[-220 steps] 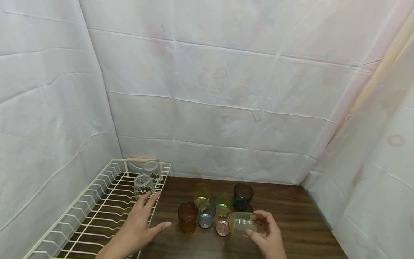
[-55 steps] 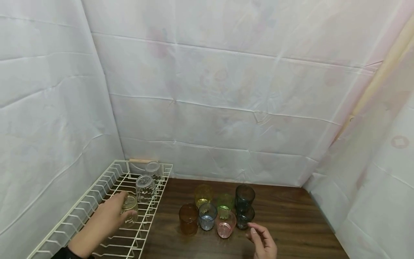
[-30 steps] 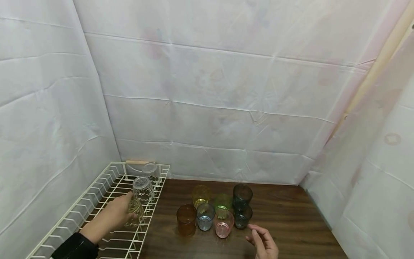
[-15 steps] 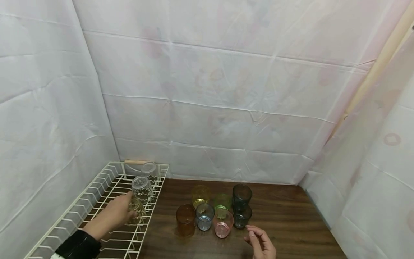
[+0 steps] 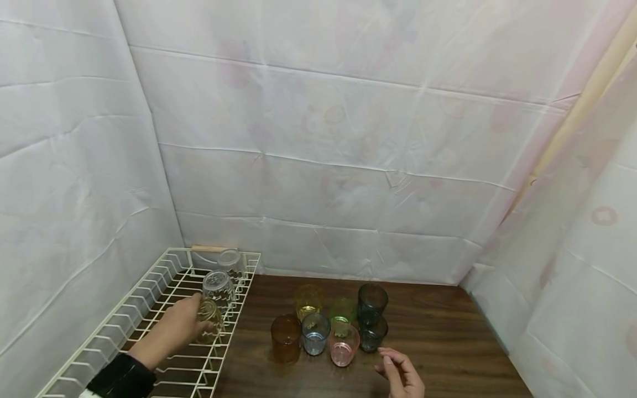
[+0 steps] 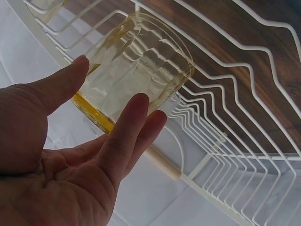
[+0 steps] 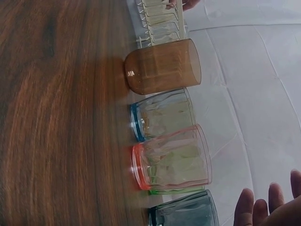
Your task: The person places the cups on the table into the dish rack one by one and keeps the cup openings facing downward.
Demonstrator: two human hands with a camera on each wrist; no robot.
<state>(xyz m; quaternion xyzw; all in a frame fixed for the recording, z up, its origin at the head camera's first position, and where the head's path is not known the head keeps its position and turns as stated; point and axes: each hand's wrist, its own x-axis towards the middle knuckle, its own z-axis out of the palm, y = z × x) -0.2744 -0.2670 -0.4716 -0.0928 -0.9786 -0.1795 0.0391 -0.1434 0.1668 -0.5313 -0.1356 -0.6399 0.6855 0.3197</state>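
My left hand [image 5: 174, 326] holds a pale yellow glass [image 5: 211, 318] upside down at the wire rack, close in front of two inverted clear glasses [image 5: 217, 284]. In the left wrist view, thumb and fingers surround the thick yellow base of the glass [image 6: 136, 66], and its rim faces the rack wires. My right hand [image 5: 404, 376] is low at the front of the wooden table, its fingers loosely bent around nothing. Nearest to it stand a small dark glass [image 5: 373, 334] and a pink glass [image 5: 343, 348].
The white wire rack [image 5: 114, 326] runs along the left side. Upright on the table stand an amber glass [image 5: 286, 340], a blue glass [image 5: 316, 334], a yellow glass [image 5: 308, 301], a green glass [image 5: 342, 309] and a taller dark glass [image 5: 373, 301]. White sheeting [image 5: 318, 193] encloses the back and sides.
Earliest, my right hand held the pale yellow glass over the table. Afterwards my left hand had it over the rack and moved it slightly right. Over the last half second both hands barely move.
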